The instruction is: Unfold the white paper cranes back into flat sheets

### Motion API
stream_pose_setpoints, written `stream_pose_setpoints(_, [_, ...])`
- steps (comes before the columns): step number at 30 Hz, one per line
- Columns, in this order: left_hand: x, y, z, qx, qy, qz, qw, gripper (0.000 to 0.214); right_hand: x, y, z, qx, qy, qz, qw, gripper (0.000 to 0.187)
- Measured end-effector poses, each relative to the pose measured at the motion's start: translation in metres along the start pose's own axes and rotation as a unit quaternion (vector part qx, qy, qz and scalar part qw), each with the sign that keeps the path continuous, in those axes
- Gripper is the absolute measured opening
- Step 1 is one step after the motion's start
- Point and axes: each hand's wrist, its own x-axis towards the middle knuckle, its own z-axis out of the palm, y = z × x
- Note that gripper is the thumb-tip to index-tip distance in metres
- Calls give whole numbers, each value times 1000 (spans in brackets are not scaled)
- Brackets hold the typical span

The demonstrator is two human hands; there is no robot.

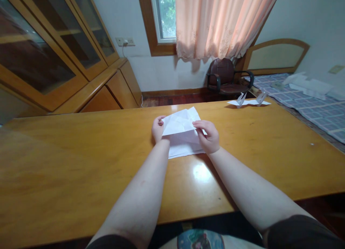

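Head view: both hands on a white sheet of paper (pixel 181 125), mid-table, just beyond the person's forearms. Left hand (pixel 157 128) pinches the sheet's left edge, fingers curled closed on it. Right hand (pixel 208 134) grips the right side, thumb and fingers pressed on the upper folded layer. Paper partly folded, creased, upper flap lifted off the lower layer, which lies flat on the wooden table (pixel 81 162). Folded paper figure (pixel 249 101) sits at the far right table edge, well apart from the hands. Brown armchair (pixel 228 76) behind the table, under a peach curtain (pixel 218 22). Glass-door cabinet (pixel 54 51) on the left.
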Motion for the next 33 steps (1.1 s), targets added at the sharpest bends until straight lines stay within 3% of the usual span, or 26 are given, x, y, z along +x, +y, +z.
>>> stream_pose_setpoints(3, [5,2,3,-146,38,-99,984,20,2,4,0,2,-12,-41,999,15])
stream_pose_setpoints(5, [4,10,4,-232,27,-137,963,23,3,7,0,9,-12,-78,997,17])
stream_pose_setpoints(9, [1,32,-2,-347,-102,-262,895,40,5,10,0,4,-31,-104,994,17])
stream_pose_setpoints(11, [-1,39,-5,-361,-148,-295,872,34,5,10,-1,-4,-42,-97,994,15])
stream_pose_setpoints(13, [-2,42,-7,-358,-169,-293,870,21,5,9,-2,3,-45,-87,995,13])
stream_pose_setpoints(15, [-4,42,-7,-357,-185,-270,875,21,4,8,-4,31,-41,-65,997,12])
stream_pose_setpoints(19, [-7,41,-6,-379,-235,-217,868,39,4,13,-1,166,-13,41,985,42])
stream_pose_setpoints(23, [-10,43,-8,-384,-306,-164,856,62,9,23,11,298,58,231,924,54])
stream_pose_setpoints(26, [-12,46,-10,-373,-340,-138,852,75,14,18,16,372,4,326,869,63])
stream_pose_setpoints(29, [-13,49,-12,-373,-349,-123,851,77,17,11,17,406,-34,343,847,57])
stream_pose_setpoints(33, [-12,47,-10,-364,-335,-147,857,65,15,14,13,375,33,308,874,33])
